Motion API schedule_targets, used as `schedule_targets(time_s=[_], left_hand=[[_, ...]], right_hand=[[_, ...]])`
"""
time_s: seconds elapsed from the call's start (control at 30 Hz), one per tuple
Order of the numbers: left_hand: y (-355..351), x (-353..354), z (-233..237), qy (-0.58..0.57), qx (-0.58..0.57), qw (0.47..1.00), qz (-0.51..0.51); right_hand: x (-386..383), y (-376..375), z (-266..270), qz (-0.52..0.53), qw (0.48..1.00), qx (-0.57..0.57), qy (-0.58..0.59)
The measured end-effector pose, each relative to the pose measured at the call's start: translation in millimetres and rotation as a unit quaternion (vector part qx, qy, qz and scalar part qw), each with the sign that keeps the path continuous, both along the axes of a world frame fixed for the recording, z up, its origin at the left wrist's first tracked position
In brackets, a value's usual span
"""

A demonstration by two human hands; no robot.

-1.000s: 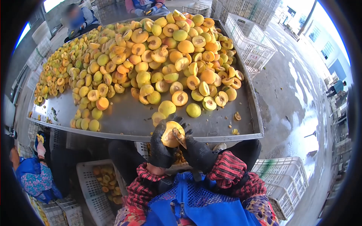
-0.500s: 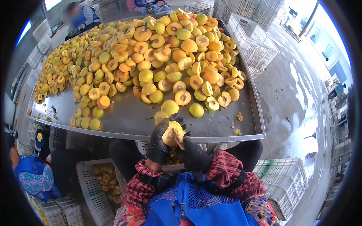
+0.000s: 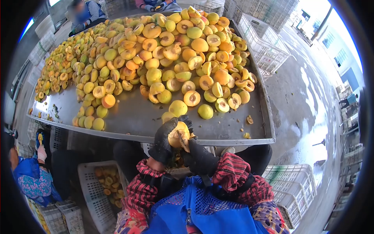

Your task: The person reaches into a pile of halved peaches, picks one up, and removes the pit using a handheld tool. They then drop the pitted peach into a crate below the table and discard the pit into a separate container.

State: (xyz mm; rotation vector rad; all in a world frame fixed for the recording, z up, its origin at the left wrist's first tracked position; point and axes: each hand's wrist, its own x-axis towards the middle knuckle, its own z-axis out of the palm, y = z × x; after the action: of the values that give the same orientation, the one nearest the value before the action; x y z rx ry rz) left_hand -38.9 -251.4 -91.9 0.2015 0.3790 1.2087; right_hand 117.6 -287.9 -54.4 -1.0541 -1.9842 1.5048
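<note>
My left hand (image 3: 163, 142), in a black glove, is closed round a yellow peach half (image 3: 174, 135), its cut face turned up towards me. My right hand (image 3: 200, 159), also black-gloved, grips a narrow blade-like tool (image 3: 183, 142). The tool's tip lies against the cut face; its handle is hidden in the glove. Both hands are just off the near edge of a metal table (image 3: 233, 132). A big heap of peach halves (image 3: 156, 58) covers much of that table. Closest to my left hand is a whole-looking yellow-green peach (image 3: 178, 108).
Below, left of my legs, a white crate (image 3: 89, 195) holds peach halves. Another white crate (image 3: 294, 187) stands at my right, and stacked crates (image 3: 265, 43) rise beyond the table. A co-worker (image 3: 35, 175) sits at left; others (image 3: 87, 15) sit across the table.
The tool tip has shifted slightly on the cut face of the peach half. My view has moved a little. The left co-worker's gloved hand has come into sight, raised.
</note>
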Motion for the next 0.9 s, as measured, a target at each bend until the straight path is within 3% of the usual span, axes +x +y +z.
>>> schedule_targets(time_s=[0.03,0.2,0.3,0.37,0.4,0.43,0.47,0.5,0.6,0.67,0.73,0.77,0.8,0.87,0.9], left_hand=[[0.1,0.6,4.2,0.019,-0.017,1.000,0.010],[6.9,-11.8,-25.3,0.093,-0.001,0.996,-0.008],[7.2,-12.4,-14.9,0.083,-0.019,0.996,-0.006],[4.6,-10.0,0.7,0.041,-0.058,0.997,-0.011],[4.1,-11.9,-1.3,0.237,0.078,0.968,0.001],[3.3,-16.4,-4.2,0.421,0.210,0.883,0.013],[2.4,-19.9,-5.4,0.580,0.329,0.745,0.024],[1.4,-21.0,-3.4,0.589,0.350,0.728,0.023],[1.8,-22.7,2.3,0.612,0.389,0.688,0.020],[2.7,-25.5,-5.8,0.627,0.373,0.684,0.018],[8.0,-18.2,-30.6,0.383,0.163,0.909,0.007],[7.3,-18.5,-40.0,0.293,0.103,0.950,-0.001],[5.8,-16.7,-36.6,0.201,0.038,0.979,0.000],[1.1,-18.1,-25.8,0.126,0.028,0.992,-0.005],[0.5,-19.7,-27.3,0.272,0.120,0.955,0.007]], right_hand=[[-2.3,-0.1,12.8,-0.018,0.997,-0.070,0.013],[-1.1,4.2,8.8,-0.001,0.985,0.123,-0.123],[-4.1,9.1,13.5,0.017,0.994,0.057,-0.096],[-3.6,17.7,30.4,-0.021,0.966,-0.259,-0.006],[-1.9,18.1,30.1,-0.010,0.970,-0.243,-0.012],[-0.3,18.5,29.8,0.002,0.974,-0.228,-0.019],[3.7,17.8,17.7,0.043,0.995,-0.038,-0.076],[4.1,16.8,16.5,0.081,0.976,0.154,-0.129],[2.0,21.5,27.4,0.094,0.975,-0.036,-0.197],[7.3,22.6,2.1,0.084,0.979,-0.161,-0.092],[6.2,20.0,7.1,0.058,0.965,-0.255,-0.035],[3.5,16.9,27.3,0.039,0.957,-0.285,-0.031],[0.6,15.1,40.6,0.019,0.949,-0.315,-0.027],[-0.8,15.1,43.5,0.006,0.928,-0.373,0.003],[-0.6,15.2,44.0,-0.002,0.915,-0.402,0.017]])
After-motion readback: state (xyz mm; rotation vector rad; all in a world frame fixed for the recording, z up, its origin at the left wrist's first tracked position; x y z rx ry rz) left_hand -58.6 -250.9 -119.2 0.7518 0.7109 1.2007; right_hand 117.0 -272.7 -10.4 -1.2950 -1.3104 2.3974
